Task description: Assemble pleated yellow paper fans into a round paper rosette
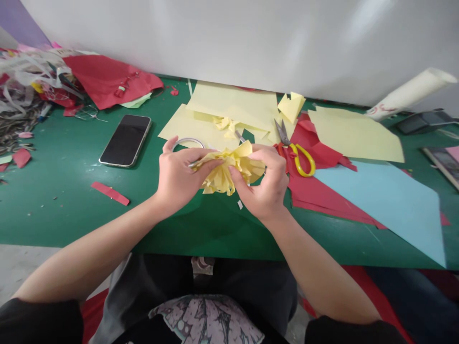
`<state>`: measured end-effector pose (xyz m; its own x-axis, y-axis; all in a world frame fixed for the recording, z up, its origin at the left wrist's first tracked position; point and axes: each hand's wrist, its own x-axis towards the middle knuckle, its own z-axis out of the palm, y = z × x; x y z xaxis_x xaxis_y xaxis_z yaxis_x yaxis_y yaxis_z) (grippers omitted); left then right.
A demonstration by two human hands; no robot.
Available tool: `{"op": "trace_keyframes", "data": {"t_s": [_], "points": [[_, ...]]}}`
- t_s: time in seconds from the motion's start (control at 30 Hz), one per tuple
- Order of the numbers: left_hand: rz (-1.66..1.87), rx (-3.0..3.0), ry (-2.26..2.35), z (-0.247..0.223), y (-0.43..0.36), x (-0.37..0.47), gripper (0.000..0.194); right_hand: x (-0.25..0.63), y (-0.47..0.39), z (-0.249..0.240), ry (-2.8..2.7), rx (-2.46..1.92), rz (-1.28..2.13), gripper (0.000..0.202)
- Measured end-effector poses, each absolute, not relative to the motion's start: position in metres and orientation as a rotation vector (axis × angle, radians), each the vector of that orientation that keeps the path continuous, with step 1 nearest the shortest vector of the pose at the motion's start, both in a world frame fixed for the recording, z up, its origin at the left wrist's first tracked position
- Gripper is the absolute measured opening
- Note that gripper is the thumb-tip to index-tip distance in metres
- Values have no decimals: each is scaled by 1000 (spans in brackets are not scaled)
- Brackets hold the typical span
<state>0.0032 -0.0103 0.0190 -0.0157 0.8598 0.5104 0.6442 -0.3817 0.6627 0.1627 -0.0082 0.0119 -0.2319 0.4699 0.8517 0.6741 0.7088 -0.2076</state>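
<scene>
Ok; LH [182, 174], RH [268, 181] curled; pinching ylw ppr [219, 180]

Soft, even light; pale glare streaks on the white wall [244, 45].

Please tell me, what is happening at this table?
A person's left hand and right hand both pinch a ruffled piece of yellow paper above the green table. Scissors lie just beyond the right hand, partly over red paper. A phone with a dark screen lies to the left.
</scene>
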Motion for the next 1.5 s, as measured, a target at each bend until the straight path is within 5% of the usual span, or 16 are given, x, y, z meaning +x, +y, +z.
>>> {"op": "trace_keyframes", "data": {"t_s": [0.27,1.5], "points": [[1318,2051,1524,18,-11,4,12,163,-7,16,-1872,-916,-263,11],[1285,1910,1225,18,-8,2,20,169,-2,15,-1837,-965,-286,7]]}}
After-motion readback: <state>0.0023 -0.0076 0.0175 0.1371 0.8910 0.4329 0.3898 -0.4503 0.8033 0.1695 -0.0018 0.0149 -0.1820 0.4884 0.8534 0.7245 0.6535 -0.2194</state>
